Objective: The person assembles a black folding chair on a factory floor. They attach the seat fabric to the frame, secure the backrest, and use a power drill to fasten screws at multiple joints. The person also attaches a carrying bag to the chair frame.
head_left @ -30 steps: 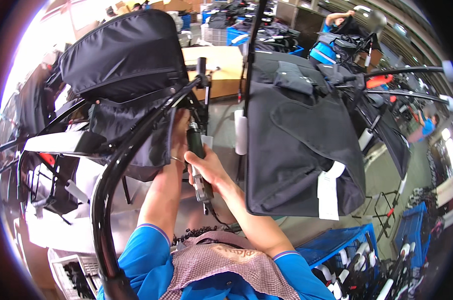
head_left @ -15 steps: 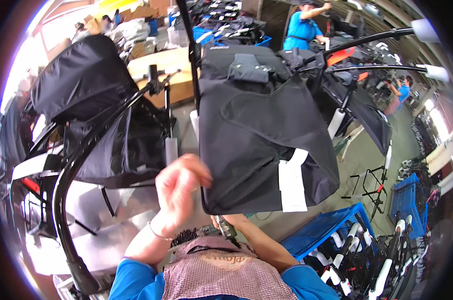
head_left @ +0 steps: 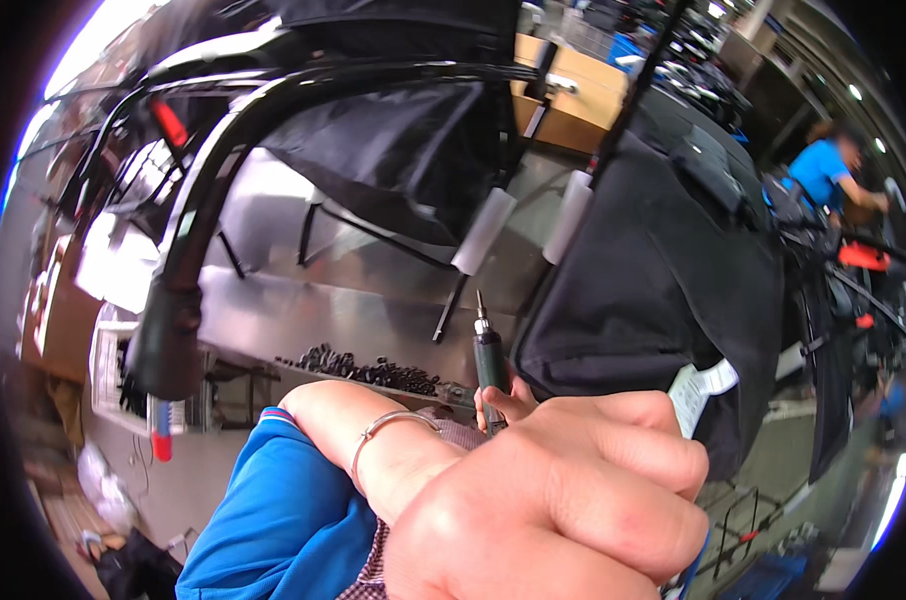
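Observation:
My left hand (head_left: 573, 500) fills the lower middle of the view, very close to the camera, its fingers curled into a fist with nothing visible in it. A thin bracelet (head_left: 383, 428) circles its wrist above a blue sleeve (head_left: 273, 510). Behind the fist, only the fingertips of my right hand (head_left: 513, 398) show, wrapped around a dark green electric screwdriver (head_left: 490, 358) with its bit pointing up. Above the bit hangs a black fabric seat (head_left: 403, 150) on a curved black frame tube (head_left: 273, 85).
A black fabric panel (head_left: 663, 270) with a white label (head_left: 703, 385) hangs at right. Two white sleeves (head_left: 483, 230) cover thin rods. Small black parts (head_left: 373, 372) lie along the metal bench (head_left: 303, 300). A person in blue (head_left: 823, 170) works far right.
My left hand has risen closer to the camera and closed into a fist. The view has swung left, so the bench and frame tube fill it. The screwdriver is back in sight.

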`<move>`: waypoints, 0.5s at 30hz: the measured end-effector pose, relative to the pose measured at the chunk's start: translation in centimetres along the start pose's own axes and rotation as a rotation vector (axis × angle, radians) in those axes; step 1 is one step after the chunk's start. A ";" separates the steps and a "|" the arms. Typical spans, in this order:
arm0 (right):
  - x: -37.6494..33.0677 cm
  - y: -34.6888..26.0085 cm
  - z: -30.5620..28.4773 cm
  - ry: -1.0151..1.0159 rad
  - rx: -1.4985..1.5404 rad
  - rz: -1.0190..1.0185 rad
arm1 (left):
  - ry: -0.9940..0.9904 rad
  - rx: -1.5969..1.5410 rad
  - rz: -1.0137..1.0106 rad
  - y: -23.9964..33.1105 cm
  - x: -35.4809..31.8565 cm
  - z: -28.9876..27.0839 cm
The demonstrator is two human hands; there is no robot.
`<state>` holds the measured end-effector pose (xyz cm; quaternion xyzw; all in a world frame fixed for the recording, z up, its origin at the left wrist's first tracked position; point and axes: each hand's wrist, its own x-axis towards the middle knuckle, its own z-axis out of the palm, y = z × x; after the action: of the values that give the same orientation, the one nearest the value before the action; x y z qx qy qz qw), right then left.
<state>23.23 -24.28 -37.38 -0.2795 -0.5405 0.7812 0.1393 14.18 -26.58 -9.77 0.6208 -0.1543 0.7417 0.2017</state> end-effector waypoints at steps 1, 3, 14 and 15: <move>0.1 -0.1 0.1 -0.027 -0.016 0.002 | -0.002 0.083 0.000 0.6 -0.3 -0.1; 0.7 -0.4 0.1 -0.076 -0.045 0.001 | -0.007 0.244 0.009 1.8 -1.1 -0.3; 9.8 3.4 3.5 -0.134 -0.616 -0.203 | -0.385 1.146 -0.866 15.9 -15.5 -11.3; 11.6 5.5 3.1 -0.054 -0.774 -0.207 | -0.383 1.204 -0.870 16.9 -15.4 -12.7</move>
<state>12.53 -22.67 -44.96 -0.2347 -0.8237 0.5087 0.0873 -2.79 -36.90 -26.91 0.7459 0.5024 0.4313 0.0722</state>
